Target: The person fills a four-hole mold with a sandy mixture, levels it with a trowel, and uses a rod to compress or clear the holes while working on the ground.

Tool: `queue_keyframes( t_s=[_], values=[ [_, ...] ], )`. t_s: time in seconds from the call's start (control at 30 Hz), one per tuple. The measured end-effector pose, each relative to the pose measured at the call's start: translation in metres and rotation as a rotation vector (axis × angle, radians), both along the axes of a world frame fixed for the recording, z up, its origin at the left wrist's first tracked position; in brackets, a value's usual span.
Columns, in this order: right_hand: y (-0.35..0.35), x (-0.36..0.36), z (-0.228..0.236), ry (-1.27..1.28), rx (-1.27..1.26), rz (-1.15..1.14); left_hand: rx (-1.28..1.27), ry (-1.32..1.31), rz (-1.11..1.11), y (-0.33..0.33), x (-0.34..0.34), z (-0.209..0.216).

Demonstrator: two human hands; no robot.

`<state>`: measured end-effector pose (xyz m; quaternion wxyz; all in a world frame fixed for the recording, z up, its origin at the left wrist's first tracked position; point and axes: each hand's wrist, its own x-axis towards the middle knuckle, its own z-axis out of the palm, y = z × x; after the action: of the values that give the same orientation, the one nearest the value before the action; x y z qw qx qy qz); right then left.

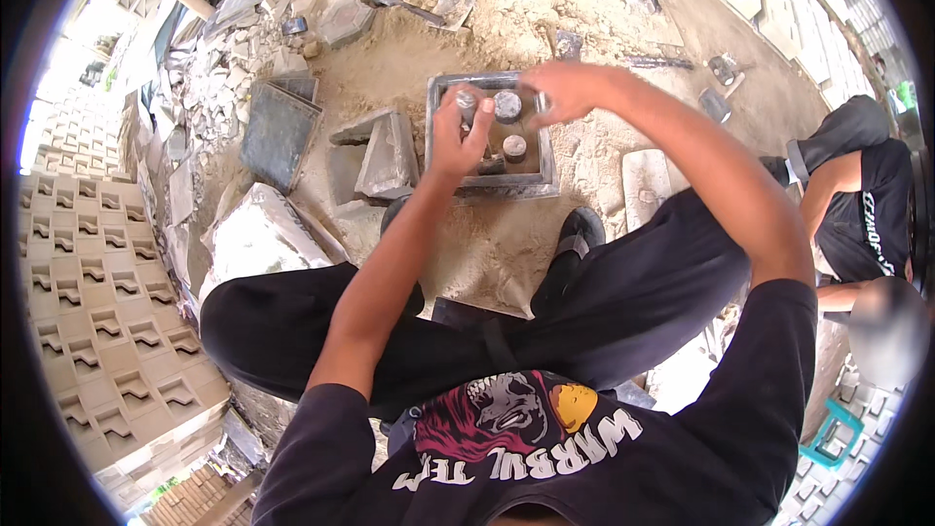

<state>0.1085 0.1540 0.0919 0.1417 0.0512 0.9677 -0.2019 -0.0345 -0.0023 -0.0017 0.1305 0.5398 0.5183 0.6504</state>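
A rectangular dark-rimmed mould point(549, 148) lies on the sandy ground in front of my feet, with a sandy material inside. Two short grey round-topped cylinders point(506, 105) show in it between my hands. At the mould's left side, my left hand point(462, 136) has its thumb and fingers closed around another grey cylinder point(466, 102). My right hand point(570, 91) reaches over the far right corner with its fingers curled down. Motion smears those fingers, and a pale grey piece shows beside them; whether they grip it is unclear.
Left of the mould stand broken grey blocks point(388, 161) and a dark flat plate point(277, 134). A shovel point(404, 6) lies by the sand heap point(526, 0). Stacked patterned blocks point(93, 282) rise at far left. Another person point(867, 195) sits at right, near a green stool point(833, 434).
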Motion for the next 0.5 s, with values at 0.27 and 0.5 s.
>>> queue_keyframes(
  t_s=[0.27,0.5],
  values=[
    [-0.081,-0.048,-0.003,0.200,-0.804,-0.606,0.233,-0.114,0.094,0.026,-0.045,0.077],
    [-0.091,-0.075,-0.009,0.610,-1.043,-0.735,-0.407,-0.097,0.476,0.006,-0.123,-0.031]
  ],
)
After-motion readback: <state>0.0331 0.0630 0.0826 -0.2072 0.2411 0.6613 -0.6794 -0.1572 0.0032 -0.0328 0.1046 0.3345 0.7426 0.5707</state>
